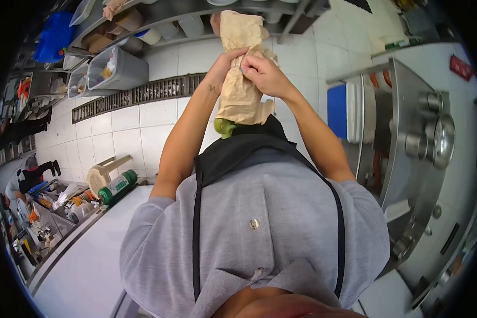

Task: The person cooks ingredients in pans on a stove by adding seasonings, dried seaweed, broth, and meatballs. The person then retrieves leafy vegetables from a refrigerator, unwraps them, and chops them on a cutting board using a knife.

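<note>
A crumpled brown paper bag (244, 98) is in front of my body, with its upper part (242, 32) reaching away from me. My left hand (229, 62) is at the bag's left side, its fingers pressed to the paper and partly hidden by it. On the right, my right hand (262, 73) is closed on the paper with bent fingers, close beside the left one. Something green, like a vegetable (225, 127), shows at the bag's near end. The rest of it is hidden.
A long floor grate (138, 95) crosses the tiles at left, near grey bins (119, 69). Shelves with containers line the far side. At right is a steel table (416, 122) with metal pots, and a blue-and-white box (344, 112). A green bottle (117, 186) lies at lower left.
</note>
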Demonstrator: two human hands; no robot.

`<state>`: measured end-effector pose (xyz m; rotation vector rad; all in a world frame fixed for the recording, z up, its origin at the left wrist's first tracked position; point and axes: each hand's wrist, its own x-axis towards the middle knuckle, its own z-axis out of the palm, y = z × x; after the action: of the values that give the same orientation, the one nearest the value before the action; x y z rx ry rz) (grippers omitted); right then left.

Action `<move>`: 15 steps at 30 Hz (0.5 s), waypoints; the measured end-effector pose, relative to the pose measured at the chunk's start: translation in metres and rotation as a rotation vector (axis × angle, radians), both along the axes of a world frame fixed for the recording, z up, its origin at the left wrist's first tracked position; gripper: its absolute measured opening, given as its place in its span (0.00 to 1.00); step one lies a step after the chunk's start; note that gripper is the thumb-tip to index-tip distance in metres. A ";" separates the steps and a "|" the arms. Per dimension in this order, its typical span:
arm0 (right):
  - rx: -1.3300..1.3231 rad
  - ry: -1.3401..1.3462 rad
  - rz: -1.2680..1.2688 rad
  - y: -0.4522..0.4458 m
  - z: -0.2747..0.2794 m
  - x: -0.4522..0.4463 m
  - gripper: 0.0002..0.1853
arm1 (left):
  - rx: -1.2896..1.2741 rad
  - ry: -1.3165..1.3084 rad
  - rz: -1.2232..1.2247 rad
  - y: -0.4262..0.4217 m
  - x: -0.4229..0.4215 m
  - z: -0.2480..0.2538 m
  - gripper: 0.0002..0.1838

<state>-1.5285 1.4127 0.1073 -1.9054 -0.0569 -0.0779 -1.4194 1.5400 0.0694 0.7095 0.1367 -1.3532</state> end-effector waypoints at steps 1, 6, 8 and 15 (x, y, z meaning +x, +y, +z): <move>0.003 -0.006 0.019 -0.008 0.001 0.029 0.06 | 0.003 -0.006 0.019 -0.012 0.031 -0.006 0.21; -0.742 -0.431 0.267 0.011 0.041 0.147 0.15 | 0.292 -0.352 0.432 -0.048 0.201 0.005 0.18; -0.765 -0.452 0.264 -0.012 0.048 0.183 0.16 | 0.242 -0.363 0.566 -0.041 0.254 0.019 0.19; -0.957 -0.429 -0.123 -0.101 0.072 0.383 0.14 | -0.141 -0.372 0.671 -0.053 0.400 0.043 0.20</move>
<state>-1.1451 1.3114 0.1797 -2.8106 -0.3118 -0.6383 -1.0197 1.4866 0.1126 0.6997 -0.0212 -0.5732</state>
